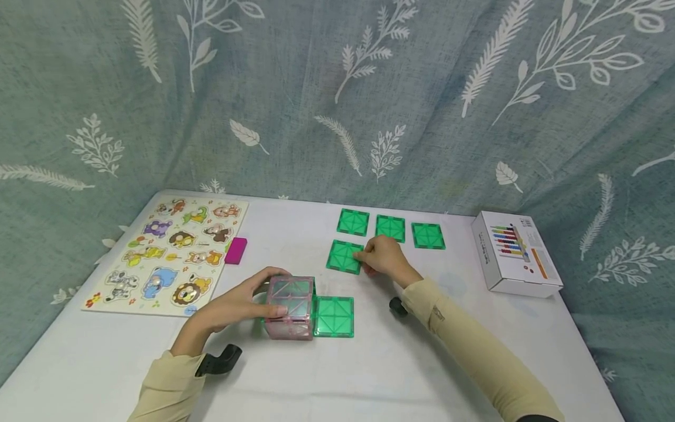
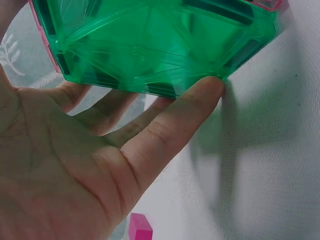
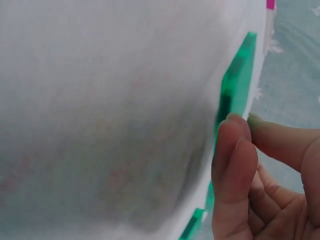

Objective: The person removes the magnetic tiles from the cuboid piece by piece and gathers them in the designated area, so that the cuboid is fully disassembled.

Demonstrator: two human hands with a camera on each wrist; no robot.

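Observation:
My left hand [image 1: 234, 305] holds a box-shaped build of clear magnetic tiles [image 1: 296, 293], pink on the top and front with green on other sides. Its green side [image 2: 145, 50] fills the top of the left wrist view, where a fingertip touches the lower edge. A flat green magnetic tile [image 1: 334, 316] lies against the right side of the build. Farther back, my right hand [image 1: 387, 258] pinches the right edge of another green magnetic tile [image 1: 343, 257] between thumb and fingers. In the right wrist view that tile [image 3: 240, 75] appears edge-on, above the white cloth.
Behind the right hand, three green tiles [image 1: 428, 235] lie in a row. An animal puzzle board [image 1: 213, 278] lies at the left, with a magenta block [image 1: 235, 251] at its right edge. A white box [image 1: 506, 278] with a printed lid stands at the right. A patterned curtain [image 1: 295, 88] hangs behind the table.

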